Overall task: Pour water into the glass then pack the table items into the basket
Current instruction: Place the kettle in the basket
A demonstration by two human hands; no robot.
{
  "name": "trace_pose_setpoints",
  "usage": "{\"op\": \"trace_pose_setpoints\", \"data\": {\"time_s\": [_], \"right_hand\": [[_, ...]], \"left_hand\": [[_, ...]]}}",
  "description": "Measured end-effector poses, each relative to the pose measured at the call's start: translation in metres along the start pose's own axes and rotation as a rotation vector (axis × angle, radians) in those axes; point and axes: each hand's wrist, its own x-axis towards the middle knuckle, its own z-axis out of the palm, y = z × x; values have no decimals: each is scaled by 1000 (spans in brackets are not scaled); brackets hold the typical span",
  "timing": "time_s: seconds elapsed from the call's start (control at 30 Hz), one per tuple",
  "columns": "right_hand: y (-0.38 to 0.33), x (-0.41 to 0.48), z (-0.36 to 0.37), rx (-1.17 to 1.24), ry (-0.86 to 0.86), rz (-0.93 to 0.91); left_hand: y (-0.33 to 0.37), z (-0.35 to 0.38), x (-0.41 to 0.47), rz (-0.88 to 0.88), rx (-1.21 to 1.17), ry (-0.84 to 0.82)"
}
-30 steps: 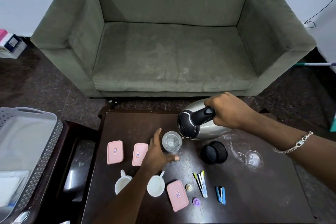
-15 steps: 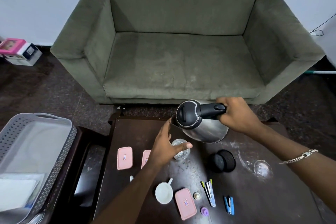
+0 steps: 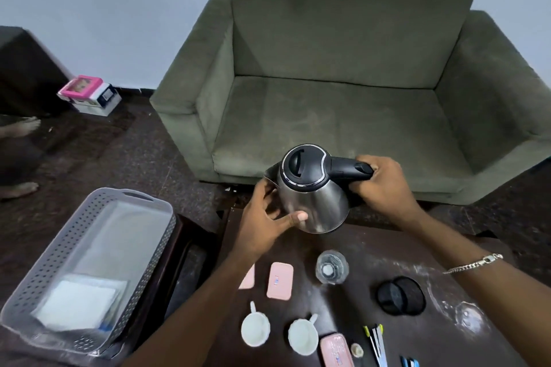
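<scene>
Holding the kettle (image 3: 313, 197) aloft over the far edge of the worktop (image 3: 363, 250), roughly upright, spout toward the left. Right hand (image 3: 384, 185) closing its grip around the black handle; left hand (image 3: 268, 217) cupping the steel body from the spout side, fingers spread and thumb pressing against the metal, a steadying grip and not a full wrap.

Judging the kettle as rigid and smooth-sided, likely weighty if water remains inside, so carrying by the handle and merely bracing the slick wall looks sensible. Sitting below and nearer, the glass (image 3: 332, 267) on the worktop, upright, well apart from the kettle; treating it as fragile and easily tipped, best taken around the wall. Whether water is in it, cannot tell for certain.

Lying nearby: pink lidded boxes (image 3: 279, 280), two white cups (image 3: 302, 337), a black round base (image 3: 401, 295), and small clips and pens along the near edge. Waiting to the left of the worktop, the grey basket (image 3: 167, 217), with a white folded item at its near end and most of its floor open.

Leaving open room above the worktop's far half; wet patches glistening at the right, so expecting some slipperiness there. Crowding toward the near edge, calling for care when reaching between cups and boxes.
</scene>
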Motion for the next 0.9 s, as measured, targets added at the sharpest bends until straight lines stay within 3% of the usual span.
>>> {"op": "trace_pose_setpoints", "data": {"time_s": [0.27, 0.57, 0.9], "right_hand": [[-67, 21, 71, 91, -12, -89], [-142, 34, 184, 220, -147, -159], [-197, 36, 326, 326, -386, -167]], "left_hand": [[40, -101, -8, 26, 18, 100], [73, -232, -52, 57, 92, 224], [43, -368, -80, -24, 153, 317]]}}
